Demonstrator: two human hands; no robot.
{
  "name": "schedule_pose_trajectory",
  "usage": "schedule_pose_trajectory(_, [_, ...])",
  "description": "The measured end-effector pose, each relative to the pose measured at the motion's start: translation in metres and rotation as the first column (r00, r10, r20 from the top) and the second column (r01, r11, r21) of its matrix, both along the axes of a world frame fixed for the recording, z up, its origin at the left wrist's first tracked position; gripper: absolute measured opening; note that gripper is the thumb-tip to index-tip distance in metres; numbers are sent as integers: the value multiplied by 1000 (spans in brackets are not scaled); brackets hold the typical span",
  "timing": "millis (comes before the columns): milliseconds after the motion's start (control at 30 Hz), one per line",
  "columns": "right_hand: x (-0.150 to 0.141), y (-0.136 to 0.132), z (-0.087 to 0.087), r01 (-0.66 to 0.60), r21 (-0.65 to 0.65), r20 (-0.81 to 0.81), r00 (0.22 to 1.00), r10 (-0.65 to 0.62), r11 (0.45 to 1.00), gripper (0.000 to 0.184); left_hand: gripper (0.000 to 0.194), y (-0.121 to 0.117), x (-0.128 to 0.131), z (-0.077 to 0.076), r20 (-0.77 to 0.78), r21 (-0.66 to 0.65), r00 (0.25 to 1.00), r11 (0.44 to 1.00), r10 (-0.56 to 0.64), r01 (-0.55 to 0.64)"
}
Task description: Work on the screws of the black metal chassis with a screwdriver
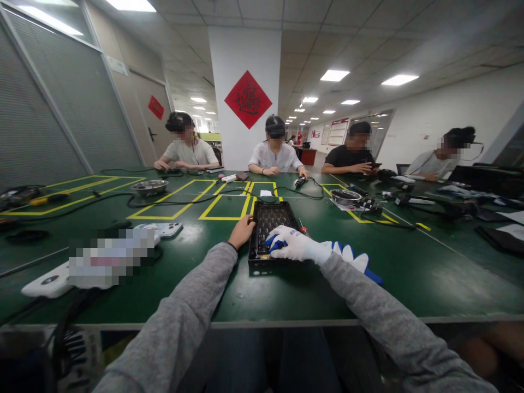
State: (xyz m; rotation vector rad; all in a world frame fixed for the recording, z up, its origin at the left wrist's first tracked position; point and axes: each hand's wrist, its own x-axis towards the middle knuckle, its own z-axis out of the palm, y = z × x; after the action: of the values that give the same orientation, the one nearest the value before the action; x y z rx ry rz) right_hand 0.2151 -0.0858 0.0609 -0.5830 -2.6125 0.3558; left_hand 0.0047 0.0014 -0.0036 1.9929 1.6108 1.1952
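Observation:
A black open-topped tray (270,262) lies on the green table in front of me, with several small dark rounded shapes or hollows across its inside. My left hand (241,232), bare, is closed on the tray's left wall, with the fingertips at its rim. Over the near right part of the tray reaches my right hand (291,243), in a white work glove with blue-coated fingers. Its fingers curl down into the tray, and what they hold is hidden. A small brass-coloured piece (265,257) lies by the near wall. Beside my right wrist rests another white-and-blue glove (355,262).
A red-handled tool (304,231) lies right of the tray. Phones (161,230) stand at the left. Metal bowls (149,187) and cables (180,202) lie farther back among yellow tape markings (223,217). Several people sit across the table, one beside a dark power tool (301,181).

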Motion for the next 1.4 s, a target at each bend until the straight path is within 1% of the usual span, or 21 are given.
schedule_pose_trajectory(200, [0, -1, -1, 59, -63, -15, 998, -60, 996, 10, 40, 2, 0, 1, -18, 0, 1000, 1000, -14, 14])
schedule_pose_trajectory(433, [-1, -5, 2, 9, 3, -29, 1000, -9, 1000, 9, 41, 4, 0, 0, -8, 4, 1000, 1000, -27, 27])
schedule_pose_trajectory(567, [0, -3, -1, -1, -17, -43, 999, 0, 1000, 11, 48, 3, -1, 0, 8, 0, 1000, 1000, -20, 20])
schedule_pose_trajectory(700, [1, -1, -4, 49, -78, -46, 998, -53, 996, 13, 44, 4, -1, -1, 7, 4, 999, 999, -32, 32])
schedule_pose_trajectory(800, [0, -2, -4, 95, -83, -45, 994, -99, 992, 13, 41, 5, -1, -1, 2, 8, 999, 999, -38, 38])
schedule_pose_trajectory(967, [0, -5, 0, 35, -50, -11, 999, -36, 998, 11, 42, 5, -1, 0, 3, 6, 999, 999, -37, 37])
schedule_pose_trajectory(1167, [1, -3, -3, 75, -95, -42, 996, -79, 993, 13, 42, 6, -1, -1, 4, 4, 999, 999, -34, 34])
schedule_pose_trajectory(1400, [0, -4, -1, -1, -26, -35, 999, 0, 1000, 9, 43, 6, -1, -2, 2, 9, 999, 999, -44, 44])
